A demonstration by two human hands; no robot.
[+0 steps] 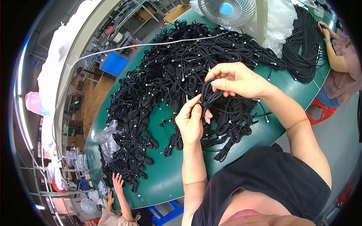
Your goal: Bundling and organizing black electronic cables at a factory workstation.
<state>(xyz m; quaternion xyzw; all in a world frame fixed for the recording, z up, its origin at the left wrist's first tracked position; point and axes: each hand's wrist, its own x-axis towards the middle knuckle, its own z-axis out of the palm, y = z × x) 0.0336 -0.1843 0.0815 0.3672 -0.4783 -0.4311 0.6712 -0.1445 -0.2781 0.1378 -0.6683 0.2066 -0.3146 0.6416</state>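
Green table [166,177] heaped with black cables [166,75]; left hand [190,120] and right hand [235,80] both pinch one coiled cable [209,96].

White fan [226,11], clear plastic bag [106,140], red stool [320,112], pink jug [34,103].

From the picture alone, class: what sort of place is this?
Probably a factory assembly or packing room: a long green worktable heaped with coiled black cables, co-workers' hands at its edges, and stacked cardboard boxes beside it.
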